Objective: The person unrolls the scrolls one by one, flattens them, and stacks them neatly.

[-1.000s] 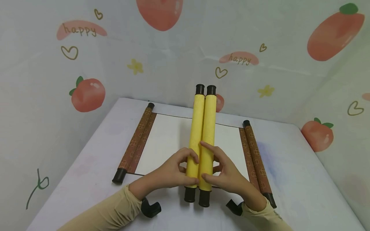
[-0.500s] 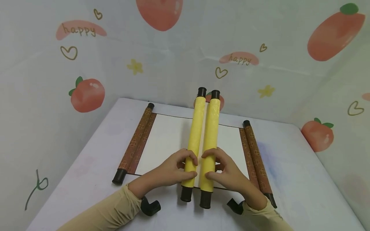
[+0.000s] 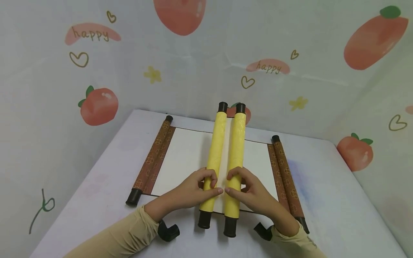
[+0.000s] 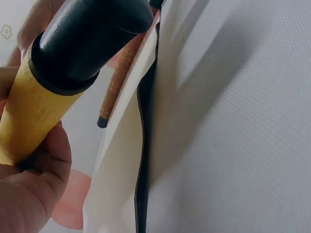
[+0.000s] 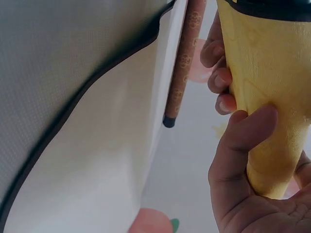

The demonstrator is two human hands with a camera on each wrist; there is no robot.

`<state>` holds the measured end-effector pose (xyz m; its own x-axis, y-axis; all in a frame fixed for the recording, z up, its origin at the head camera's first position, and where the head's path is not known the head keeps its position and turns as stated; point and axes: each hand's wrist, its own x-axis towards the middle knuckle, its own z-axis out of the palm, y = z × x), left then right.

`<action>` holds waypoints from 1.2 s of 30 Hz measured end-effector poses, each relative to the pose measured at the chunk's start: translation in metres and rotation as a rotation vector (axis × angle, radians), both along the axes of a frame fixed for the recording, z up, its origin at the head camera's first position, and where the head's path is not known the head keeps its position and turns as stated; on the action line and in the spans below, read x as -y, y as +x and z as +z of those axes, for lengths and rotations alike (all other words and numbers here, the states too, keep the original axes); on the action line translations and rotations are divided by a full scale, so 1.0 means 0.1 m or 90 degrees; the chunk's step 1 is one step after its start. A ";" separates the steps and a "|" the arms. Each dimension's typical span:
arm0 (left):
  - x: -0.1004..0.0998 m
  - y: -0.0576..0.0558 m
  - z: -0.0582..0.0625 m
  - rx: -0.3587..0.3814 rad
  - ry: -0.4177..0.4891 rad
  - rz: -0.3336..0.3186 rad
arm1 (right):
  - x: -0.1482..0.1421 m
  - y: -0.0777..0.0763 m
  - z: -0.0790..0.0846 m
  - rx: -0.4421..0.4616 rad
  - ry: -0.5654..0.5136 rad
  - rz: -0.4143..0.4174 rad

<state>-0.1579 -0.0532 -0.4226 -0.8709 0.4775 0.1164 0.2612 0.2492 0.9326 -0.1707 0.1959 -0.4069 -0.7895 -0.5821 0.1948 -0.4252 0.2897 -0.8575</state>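
Observation:
A yellow scroll (image 3: 217, 143) with black end caps is held above the table, tilted with its far end up. Its two rollers stand slightly apart, and a narrow cream strip (image 3: 227, 150) shows between them. My left hand (image 3: 198, 188) grips the left roller near its lower end, thumb across the front. On the right roller (image 3: 237, 147), my right hand (image 3: 255, 190) has a matching grip; the thumbs nearly meet over the strip. Beneath lies a brown-patterned scroll (image 3: 184, 154), spread out with a blank white sheet, its middle partly hidden by the yellow rollers and hands.
Brown rollers edge the spread sheet at left (image 3: 151, 161) and right (image 3: 287, 175). Two black curved pieces (image 3: 168, 232) (image 3: 262, 231) lie near the forearms on the white tabletop (image 3: 96, 200). A fruit-printed curtain (image 3: 193, 71) hangs behind the table.
The two yellow rollers have moved apart from side by side, baring a cream strip between them. Both hands have shifted their grip, and the scroll's far end has dropped a little.

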 end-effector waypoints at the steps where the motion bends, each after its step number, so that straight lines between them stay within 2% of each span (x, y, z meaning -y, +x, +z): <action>1: 0.00 0.00 0.00 0.001 0.002 0.000 | 0.00 0.00 0.00 -0.002 0.004 -0.001; 6: 0.00 0.00 0.01 -0.005 0.011 0.003 | -0.03 -0.02 -0.02 -0.004 0.019 -0.015; 12: 0.01 0.02 0.03 0.035 0.036 0.001 | -0.05 -0.02 -0.02 0.008 0.008 -0.028; 16: 0.00 0.02 0.04 0.036 0.049 0.004 | -0.03 -0.01 0.01 0.031 0.010 -0.040; 23: -0.03 0.05 0.07 0.035 0.025 0.052 | -0.02 0.00 0.03 0.040 0.006 -0.033; 28: -0.03 0.04 0.07 0.033 0.029 0.050 | -0.03 0.01 0.03 0.037 0.010 -0.045; 36: 0.00 0.03 0.06 0.027 0.011 0.075 | -0.05 0.01 0.03 0.044 0.018 -0.050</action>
